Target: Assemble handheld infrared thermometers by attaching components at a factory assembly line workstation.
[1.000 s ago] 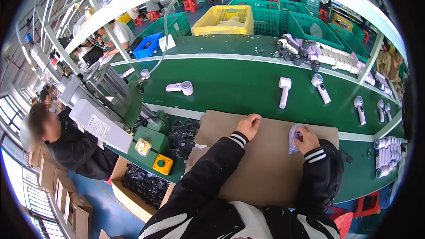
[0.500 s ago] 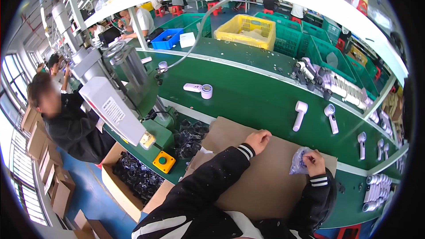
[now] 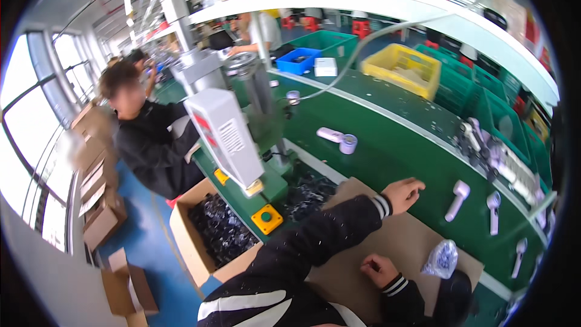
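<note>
The left hand (image 3: 403,195) is above the far edge of the cardboard sheet (image 3: 417,230), its fingers loosely bent, and no object is seen in it. The right hand (image 3: 380,270) is half curled over the same sheet; whether something small is inside the fingers, I cannot tell. The clear plastic bag (image 3: 440,259) with purplish contents lies on the sheet, to the right of this hand and released by both. So, I judge, the bag is already put down, while the pale handheld devices (image 3: 457,200) on the green surface (image 3: 393,151) remain unheld; what other work is left is not shown
</note>
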Action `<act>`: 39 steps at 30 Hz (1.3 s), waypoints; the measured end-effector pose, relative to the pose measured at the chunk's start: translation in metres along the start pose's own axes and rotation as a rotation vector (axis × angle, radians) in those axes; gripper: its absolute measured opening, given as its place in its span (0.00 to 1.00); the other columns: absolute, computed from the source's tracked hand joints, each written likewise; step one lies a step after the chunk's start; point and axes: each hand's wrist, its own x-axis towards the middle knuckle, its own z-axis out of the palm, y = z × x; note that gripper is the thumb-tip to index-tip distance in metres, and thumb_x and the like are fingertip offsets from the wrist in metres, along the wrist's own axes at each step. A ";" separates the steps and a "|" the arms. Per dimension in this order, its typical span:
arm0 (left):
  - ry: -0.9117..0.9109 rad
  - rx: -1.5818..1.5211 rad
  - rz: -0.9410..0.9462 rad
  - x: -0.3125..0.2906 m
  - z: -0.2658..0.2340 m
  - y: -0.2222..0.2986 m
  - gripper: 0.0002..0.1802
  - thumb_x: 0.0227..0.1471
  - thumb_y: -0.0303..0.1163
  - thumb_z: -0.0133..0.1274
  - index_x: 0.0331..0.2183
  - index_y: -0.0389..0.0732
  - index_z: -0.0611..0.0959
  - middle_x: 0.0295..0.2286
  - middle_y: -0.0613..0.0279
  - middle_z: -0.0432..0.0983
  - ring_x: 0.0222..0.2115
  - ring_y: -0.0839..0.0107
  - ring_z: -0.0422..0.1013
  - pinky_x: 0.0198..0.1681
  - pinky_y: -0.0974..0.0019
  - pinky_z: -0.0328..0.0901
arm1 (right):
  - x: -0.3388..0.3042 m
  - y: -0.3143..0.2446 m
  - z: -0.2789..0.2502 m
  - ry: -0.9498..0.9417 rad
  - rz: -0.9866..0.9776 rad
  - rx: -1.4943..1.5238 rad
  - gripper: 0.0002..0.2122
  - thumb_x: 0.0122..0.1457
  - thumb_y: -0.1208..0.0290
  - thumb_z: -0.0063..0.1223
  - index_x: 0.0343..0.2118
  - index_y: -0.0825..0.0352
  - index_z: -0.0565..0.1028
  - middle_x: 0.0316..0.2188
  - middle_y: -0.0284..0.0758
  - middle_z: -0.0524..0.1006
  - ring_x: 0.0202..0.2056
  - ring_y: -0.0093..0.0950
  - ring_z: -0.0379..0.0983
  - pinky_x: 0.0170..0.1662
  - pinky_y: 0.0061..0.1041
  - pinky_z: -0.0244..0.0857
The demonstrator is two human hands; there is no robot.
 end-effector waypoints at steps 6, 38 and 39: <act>0.009 0.378 0.012 0.070 -0.091 -0.098 0.19 0.44 0.25 0.50 0.42 0.46 0.74 0.30 0.60 0.73 0.28 0.60 0.70 0.33 0.59 0.65 | -0.003 0.029 -0.001 -0.022 0.087 0.136 0.02 0.52 0.80 0.53 0.29 0.67 0.73 0.25 0.30 0.73 0.26 0.21 0.65 0.34 0.18 0.60; -0.425 0.358 -0.690 0.041 -0.130 -0.191 0.46 0.50 0.62 0.37 0.62 0.44 0.50 0.62 0.56 0.47 0.62 0.57 0.44 0.58 0.35 0.42 | -0.003 0.024 -0.003 0.037 0.108 0.426 0.04 0.54 0.83 0.45 0.31 0.70 0.71 0.25 0.36 0.74 0.26 0.25 0.69 0.35 0.20 0.63; -0.439 0.274 -0.712 0.043 -0.128 -0.207 0.44 0.51 0.58 0.39 0.62 0.44 0.52 0.62 0.56 0.47 0.62 0.56 0.46 0.57 0.35 0.44 | -0.004 0.023 -0.003 0.042 0.124 0.434 0.04 0.55 0.82 0.45 0.32 0.70 0.71 0.25 0.37 0.75 0.26 0.25 0.69 0.36 0.20 0.64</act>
